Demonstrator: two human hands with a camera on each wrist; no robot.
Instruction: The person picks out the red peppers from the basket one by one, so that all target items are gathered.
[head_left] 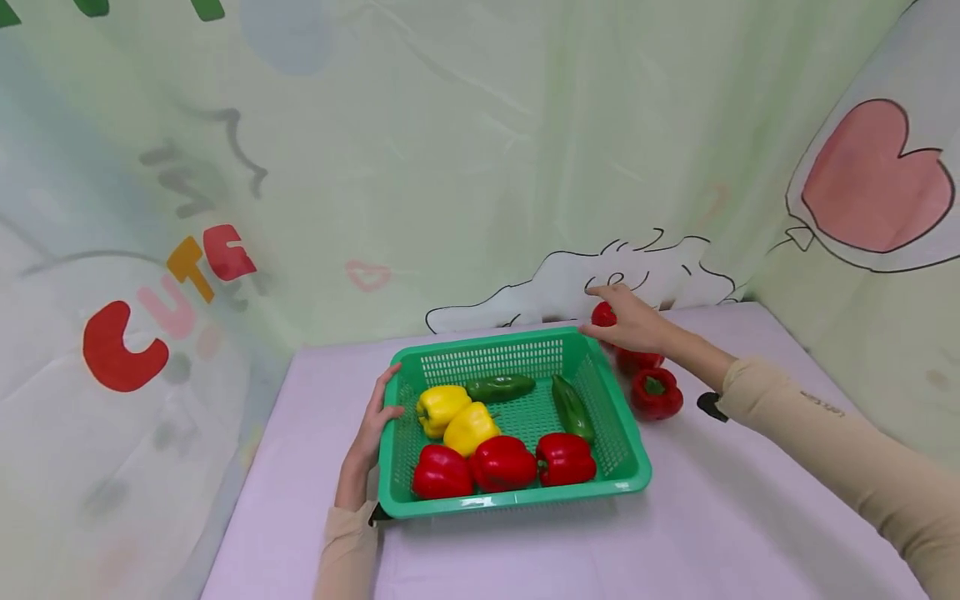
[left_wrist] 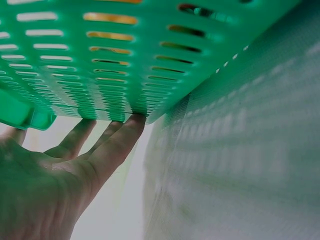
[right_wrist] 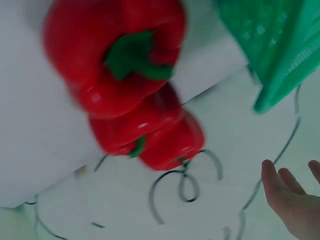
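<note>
Now, straight-fingered, my left hand (head_left: 371, 425) touches the left side of the green basket (head_left: 517, 499) in front of me; farther out, my right hand (head_left: 636, 322), fingers spread, hovers near its far right corner, by three red peppers (head_left: 657, 395) outside the basket, pale backdrop (head_left: 450, 183) beyond.

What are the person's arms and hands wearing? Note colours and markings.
The left sleeve and right sleeve are long and beige. Small dark lettering, too small to read, marks the right one. A black piece shows at the right cuff, a second black piece at the left. The left hand and right hand are gloveless.
</note>
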